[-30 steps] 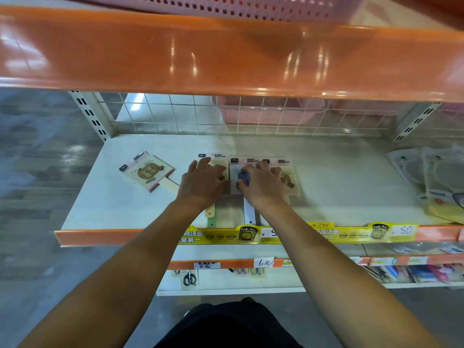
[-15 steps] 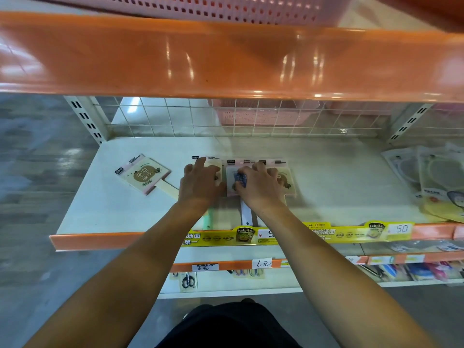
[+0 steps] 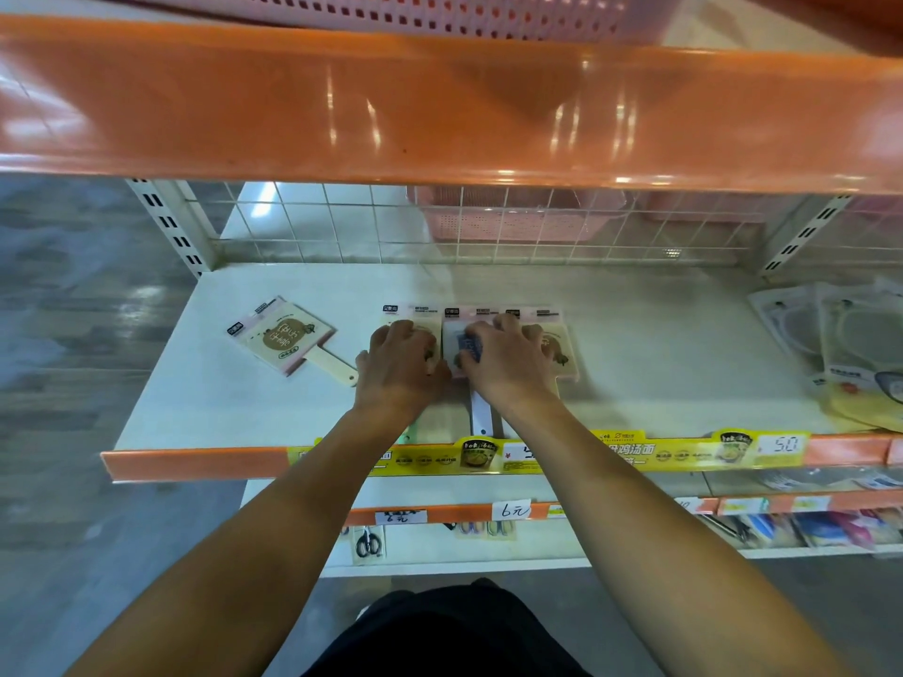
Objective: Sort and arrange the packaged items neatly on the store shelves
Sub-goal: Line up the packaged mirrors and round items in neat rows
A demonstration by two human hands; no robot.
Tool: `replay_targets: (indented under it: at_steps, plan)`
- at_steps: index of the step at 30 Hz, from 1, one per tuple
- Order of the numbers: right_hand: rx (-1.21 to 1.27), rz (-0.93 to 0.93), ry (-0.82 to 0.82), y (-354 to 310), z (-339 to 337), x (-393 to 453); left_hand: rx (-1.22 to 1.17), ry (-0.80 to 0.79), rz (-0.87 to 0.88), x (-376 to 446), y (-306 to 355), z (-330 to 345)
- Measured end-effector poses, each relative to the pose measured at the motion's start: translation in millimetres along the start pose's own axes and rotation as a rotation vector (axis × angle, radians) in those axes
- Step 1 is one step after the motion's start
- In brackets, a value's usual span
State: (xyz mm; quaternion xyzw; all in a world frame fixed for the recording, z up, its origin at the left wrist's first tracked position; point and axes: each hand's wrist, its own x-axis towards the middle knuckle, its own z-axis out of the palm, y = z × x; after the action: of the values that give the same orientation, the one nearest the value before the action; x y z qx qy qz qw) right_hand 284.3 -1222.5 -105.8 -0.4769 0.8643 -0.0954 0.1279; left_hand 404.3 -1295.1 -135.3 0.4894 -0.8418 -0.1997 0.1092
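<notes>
Three flat packaged paddle-shaped items with handles lie side by side on the white shelf (image 3: 659,364). My left hand (image 3: 398,364) presses with bent fingers on the left pack (image 3: 410,312), the one with a green handle. My right hand (image 3: 508,364) rests spread over the middle pack (image 3: 457,320), which has a white handle, and reaches onto the right pack (image 3: 562,346). A fourth pack of the same kind (image 3: 286,334) lies askew further left, its cream handle pointing right, apart from both hands.
Flat clear-wrapped packs (image 3: 855,344) are piled at the shelf's right end. An orange shelf edge (image 3: 440,105) hangs low overhead. A wire grid with a pink basket (image 3: 513,217) behind it closes the back. Scissors (image 3: 367,544) hang below.
Fingers of both hands have bent more over the packs. The packs under them sit about where they were; the view has shifted slightly.
</notes>
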Motion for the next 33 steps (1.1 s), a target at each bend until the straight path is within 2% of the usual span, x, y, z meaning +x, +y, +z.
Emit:
replay_targets:
  at_steps: [26, 33]
  plan:
    - [-0.016, -0.014, -0.002, 7.2, 9.4, 6.2, 0.029, 0.009, 0.044, -3.0, -4.6, 5.8]
    - [-0.026, -0.029, 0.001, 7.6, 11.3, 4.1, 0.156, 0.025, 0.046, -3.5, -6.3, 6.3]
